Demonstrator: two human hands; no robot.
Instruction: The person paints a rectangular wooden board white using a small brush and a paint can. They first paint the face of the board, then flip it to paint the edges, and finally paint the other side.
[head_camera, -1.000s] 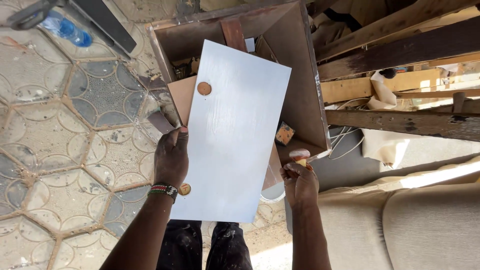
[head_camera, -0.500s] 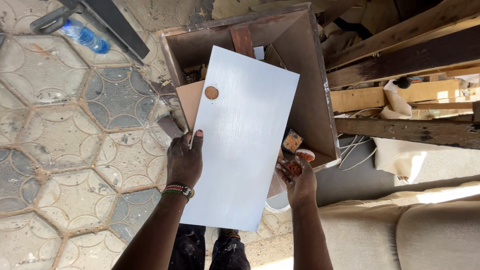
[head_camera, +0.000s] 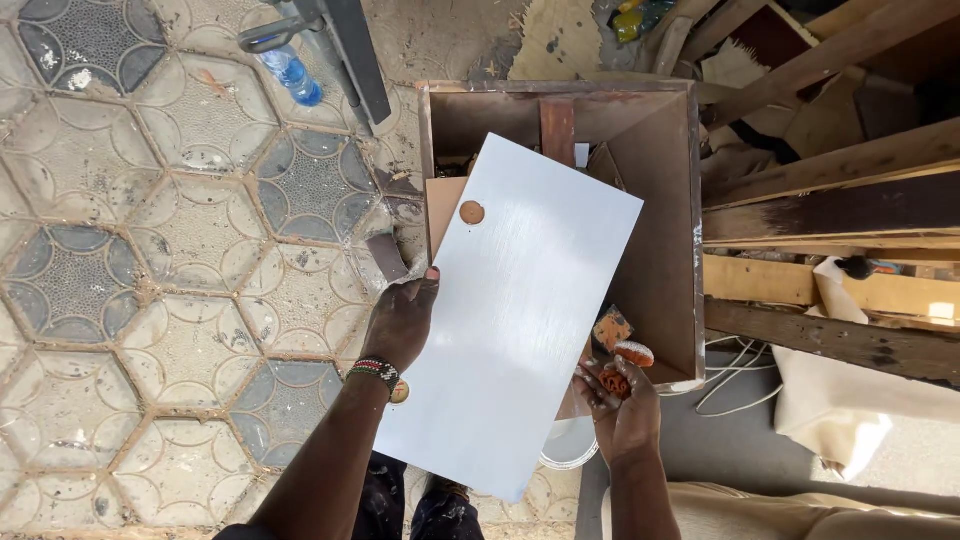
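- The left hand (head_camera: 403, 322) holds the white panel (head_camera: 520, 320) by its left long edge, with the fingers closed over the edge and the thumb on the face.
- The panel lies tilted over the open brown wooden box (head_camera: 660, 230), and its lower corner hangs over the person's legs.
- Compared with a second ago, the panel now sits a little more to the right and further over the box, and the left hand is higher along the edge; so the work of placing the panel on the box goes on, not finished.
- The right hand (head_camera: 622, 400) is at the right edge, curled around a small orange-brown object (head_camera: 632, 353); maybe it is a sponge or a pad, the view is not clear.
- A blue plastic bottle (head_camera: 291, 72) lies on the patterned tile floor (head_camera: 150, 250), well apart.
- Rough wooden planks (head_camera: 830, 200) stand on the right.
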